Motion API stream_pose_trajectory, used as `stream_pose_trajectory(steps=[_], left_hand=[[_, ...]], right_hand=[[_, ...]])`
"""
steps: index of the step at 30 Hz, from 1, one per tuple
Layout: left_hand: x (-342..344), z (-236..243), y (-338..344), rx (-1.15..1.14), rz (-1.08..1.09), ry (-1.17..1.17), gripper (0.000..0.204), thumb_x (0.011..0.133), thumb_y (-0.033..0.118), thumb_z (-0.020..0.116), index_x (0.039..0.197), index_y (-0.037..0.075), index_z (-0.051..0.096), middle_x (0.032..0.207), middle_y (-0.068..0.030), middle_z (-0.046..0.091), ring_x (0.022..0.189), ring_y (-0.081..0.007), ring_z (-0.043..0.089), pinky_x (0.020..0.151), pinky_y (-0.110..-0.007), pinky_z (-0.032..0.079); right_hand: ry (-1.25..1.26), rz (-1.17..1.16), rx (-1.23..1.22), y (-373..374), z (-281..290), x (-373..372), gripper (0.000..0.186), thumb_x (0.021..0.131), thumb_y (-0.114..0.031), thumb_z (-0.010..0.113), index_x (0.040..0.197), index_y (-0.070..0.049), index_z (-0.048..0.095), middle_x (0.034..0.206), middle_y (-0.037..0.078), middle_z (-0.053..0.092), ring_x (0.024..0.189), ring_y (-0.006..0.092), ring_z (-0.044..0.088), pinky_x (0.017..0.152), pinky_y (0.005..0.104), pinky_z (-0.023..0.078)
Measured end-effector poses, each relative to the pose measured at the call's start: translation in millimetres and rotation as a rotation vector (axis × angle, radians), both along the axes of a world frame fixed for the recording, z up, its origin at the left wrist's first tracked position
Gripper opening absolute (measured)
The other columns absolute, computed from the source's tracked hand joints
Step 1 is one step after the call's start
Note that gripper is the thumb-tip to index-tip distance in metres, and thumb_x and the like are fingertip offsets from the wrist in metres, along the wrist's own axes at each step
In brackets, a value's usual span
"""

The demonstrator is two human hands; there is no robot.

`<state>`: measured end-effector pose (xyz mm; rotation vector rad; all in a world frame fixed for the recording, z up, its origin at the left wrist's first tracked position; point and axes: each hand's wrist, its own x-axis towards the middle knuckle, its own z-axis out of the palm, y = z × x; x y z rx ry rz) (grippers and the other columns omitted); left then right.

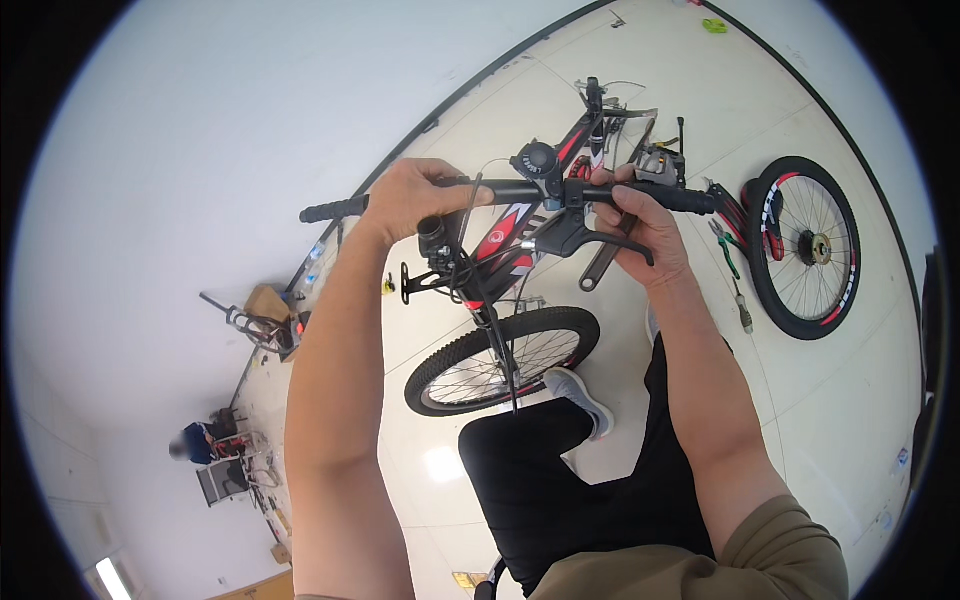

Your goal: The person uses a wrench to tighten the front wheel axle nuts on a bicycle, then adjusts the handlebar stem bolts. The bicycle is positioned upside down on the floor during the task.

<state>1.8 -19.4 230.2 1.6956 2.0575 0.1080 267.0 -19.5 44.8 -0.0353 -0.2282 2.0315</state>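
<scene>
A black handlebar (515, 192) lies crosswise in both my hands, over the bicycle frame (497, 238). My left hand (418, 198) is closed round the bar, inward of the left grip (335, 210). My right hand (645, 232) pinches the bar with thumb and fingers, inward of the right grip (690, 200). Between the hands sit a round black shifter (538, 160) and a brake lever (570, 236), whose blade reaches under my right hand. The stem (432, 232) shows just below my left hand; whether the bar touches it, I cannot tell.
The front wheel (500, 360) stands beside my shoe (582, 400). On the right, a loose wheel (806, 248) lies near green-handled pliers (725, 250) and a screwdriver (742, 305). Another person (200, 440) sits far left near a chair (224, 482) and scattered parts.
</scene>
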Motion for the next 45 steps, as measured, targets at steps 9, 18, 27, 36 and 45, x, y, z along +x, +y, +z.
stream_pose_trajectory(steps=[9, 18, 27, 36, 45], left_hand=[[11.0, -43.6, -101.1, 1.172, 0.309, -0.127, 0.018, 0.095, 0.009, 0.073, 0.109, -0.004, 0.074, 0.095, -0.0107, 0.074, 0.088, -0.0168, 0.067, 0.083, -0.031, 0.054], [54.1, -103.0, -154.3, 1.065, 0.308, -0.086, 0.038, 0.085, 0.001, 0.079, 0.122, 0.002, 0.07, 0.12, -0.0182, 0.064, 0.11, -0.0302, 0.062, 0.091, -0.039, 0.052], [56.9, -112.8, -145.7, 1.116, 0.295, -0.061, 0.024, 0.086, -0.003, 0.076, 0.108, 0.005, 0.073, 0.11, -0.0146, 0.063, 0.097, -0.0274, 0.062, 0.082, -0.038, 0.052], [54.4, -108.0, -147.6, 1.016, 0.348, -0.263, 0.009, 0.093, 0.006, 0.075, 0.1, 0.0, 0.074, 0.097, -0.0078, 0.071, 0.087, -0.0189, 0.064, 0.078, -0.031, 0.052], [56.6, -108.0, -138.6, 1.015, 0.76, -0.836, 0.02, 0.087, 0.011, 0.086, 0.089, 0.001, 0.069, 0.081, -0.0006, 0.066, 0.071, -0.0079, 0.057, 0.069, -0.023, 0.048]], right_hand=[[-0.102, -0.055, -0.006, 2.3, 3.6, -2.3, 0.018, 0.089, 0.001, 0.073, 0.101, -0.011, 0.066, 0.115, 0.013, 0.069, 0.075, 0.0143, 0.061, 0.059, 0.0257, 0.047], [-0.135, -0.058, 0.034, 3.8, 7.5, -4.9, 0.017, 0.094, -0.002, 0.068, 0.108, -0.012, 0.065, 0.12, 0.011, 0.068, 0.079, 0.0137, 0.057, 0.069, 0.0265, 0.048], [-0.135, -0.086, 0.04, 0.4, 4.8, -6.4, 0.019, 0.095, -0.002, 0.067, 0.111, -0.013, 0.065, 0.121, 0.01, 0.066, 0.076, 0.0122, 0.052, 0.068, 0.0268, 0.045], [-0.145, -0.069, 0.044, -0.7, 6.3, -0.4, 0.019, 0.095, -0.003, 0.067, 0.11, -0.013, 0.064, 0.12, 0.008, 0.065, 0.076, 0.0121, 0.052, 0.068, 0.0268, 0.044], [-0.13, -0.068, 0.022, 1.3, 6.5, -2.3, 0.016, 0.093, -0.001, 0.068, 0.105, -0.011, 0.065, 0.12, 0.013, 0.068, 0.076, 0.0132, 0.058, 0.064, 0.0259, 0.048]])
